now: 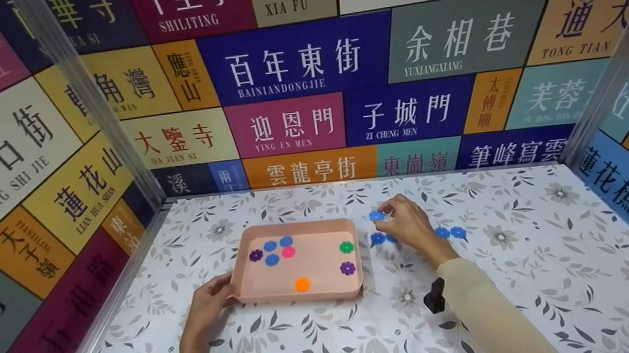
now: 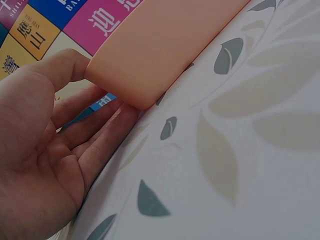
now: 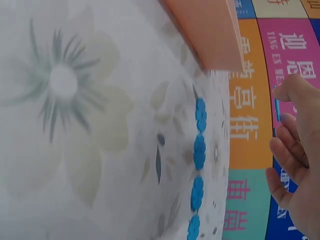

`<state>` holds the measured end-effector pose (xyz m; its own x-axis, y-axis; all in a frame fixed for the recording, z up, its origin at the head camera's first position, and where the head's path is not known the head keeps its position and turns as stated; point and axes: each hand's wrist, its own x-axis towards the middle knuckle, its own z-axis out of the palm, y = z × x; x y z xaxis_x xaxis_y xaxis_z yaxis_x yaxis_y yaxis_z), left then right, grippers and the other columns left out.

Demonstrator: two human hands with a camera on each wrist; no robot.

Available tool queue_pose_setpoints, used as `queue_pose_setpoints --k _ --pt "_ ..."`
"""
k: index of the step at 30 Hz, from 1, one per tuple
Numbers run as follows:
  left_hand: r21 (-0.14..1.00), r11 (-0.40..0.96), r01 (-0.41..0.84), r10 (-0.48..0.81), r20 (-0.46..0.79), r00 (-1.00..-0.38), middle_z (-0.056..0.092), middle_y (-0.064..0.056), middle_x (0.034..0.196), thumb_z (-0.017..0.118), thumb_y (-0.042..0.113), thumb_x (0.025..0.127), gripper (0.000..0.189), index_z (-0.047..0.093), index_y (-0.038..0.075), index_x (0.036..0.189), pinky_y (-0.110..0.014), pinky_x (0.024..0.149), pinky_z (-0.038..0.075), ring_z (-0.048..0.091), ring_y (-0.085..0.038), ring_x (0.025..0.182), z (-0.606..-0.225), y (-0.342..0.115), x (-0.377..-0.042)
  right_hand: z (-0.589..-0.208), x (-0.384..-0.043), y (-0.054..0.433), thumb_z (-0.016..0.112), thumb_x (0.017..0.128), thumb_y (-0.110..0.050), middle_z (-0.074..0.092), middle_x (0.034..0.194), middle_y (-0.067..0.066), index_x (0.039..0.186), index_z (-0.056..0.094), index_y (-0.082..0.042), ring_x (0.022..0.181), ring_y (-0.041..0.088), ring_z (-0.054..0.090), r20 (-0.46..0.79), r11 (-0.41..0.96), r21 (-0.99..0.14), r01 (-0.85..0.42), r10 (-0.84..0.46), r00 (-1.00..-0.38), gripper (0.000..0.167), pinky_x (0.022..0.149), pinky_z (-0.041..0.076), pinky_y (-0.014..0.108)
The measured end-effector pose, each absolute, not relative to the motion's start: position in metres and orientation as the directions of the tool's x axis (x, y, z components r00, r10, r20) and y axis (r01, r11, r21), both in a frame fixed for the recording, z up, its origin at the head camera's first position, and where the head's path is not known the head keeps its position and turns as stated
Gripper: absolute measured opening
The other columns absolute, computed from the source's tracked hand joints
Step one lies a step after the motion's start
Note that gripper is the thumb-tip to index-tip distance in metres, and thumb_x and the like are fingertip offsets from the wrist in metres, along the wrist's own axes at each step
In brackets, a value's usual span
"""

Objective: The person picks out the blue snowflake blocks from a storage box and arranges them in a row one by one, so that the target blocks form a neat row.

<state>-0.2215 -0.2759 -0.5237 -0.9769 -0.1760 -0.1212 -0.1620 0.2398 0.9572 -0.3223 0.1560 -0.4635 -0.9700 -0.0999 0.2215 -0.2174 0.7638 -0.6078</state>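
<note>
Hands: left hand (image 1: 207, 300) grasps the tray (image 1: 312, 295) at its near-left corner, thumb on the rim, fingers against the outer wall below. Right hand (image 1: 411, 224) is off the tray's right side, pinching a blue flower piece (image 1: 376, 215) between thumb and fingertips, raised just beside the tray's far-right corner. Row of blue pieces (image 1: 457, 232) runs rightward from the tray on the worktop (image 1: 282, 342), beneath the right hand, partly hidden by it. Inside tray: three blue, one pink (image 1: 288, 252), one purple toward its left; green (image 1: 346, 247) and second purple at right; orange (image 1: 302, 284) by the near wall.
</note>
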Motion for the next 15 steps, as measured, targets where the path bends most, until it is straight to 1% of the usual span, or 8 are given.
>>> queue_pose_setpoints --k 7,11,15 --pt "0.943 0.266 -0.202 -0.173 -0.159 -0.972 0.057 -0.02 0.144 0.056 0.019 0.099 0.046 0.053 0.003 0.142 -0.037 0.099 0.057 0.061 -0.029 0.124 -0.524 -0.275 -0.221 -0.472 -0.324 0.195 0.074 0.087 -0.027 0.062 0.111 0.017 0.111 0.07 -0.002 0.103 0.033 0.061 0.226 0.773 -0.602 -0.199 -0.074 -0.971 0.035 0.087 0.054 0.049" --pt "0.942 0.273 -0.194 -0.17 -0.151 -0.974 0.057 -0.019 0.143 0.057 0.02 0.099 0.046 0.054 0.003 0.142 -0.037 0.1 0.057 0.061 -0.03 0.125 -0.523 -0.275 -0.221 -0.476 -0.323 0.22 0.073 0.088 -0.028 0.061 0.112 0.018 0.113 0.069 -0.002 0.103 0.034 0.061 0.222 0.776 -0.601 -0.192 -0.069 -0.973 0.037 0.086 0.053 0.049" --pt "0.946 0.265 -0.187 -0.166 -0.146 -0.975 0.057 -0.018 0.144 0.057 0.02 0.098 0.046 0.054 0.004 0.142 -0.037 0.1 0.057 0.061 -0.03 0.125 -0.523 -0.275 -0.221 -0.479 -0.318 0.246 0.072 0.088 -0.029 0.06 0.113 0.019 0.113 0.068 0.0 0.105 0.035 0.061 0.205 0.786 -0.593 -0.177 -0.066 -0.977 0.038 0.088 0.053 0.05"
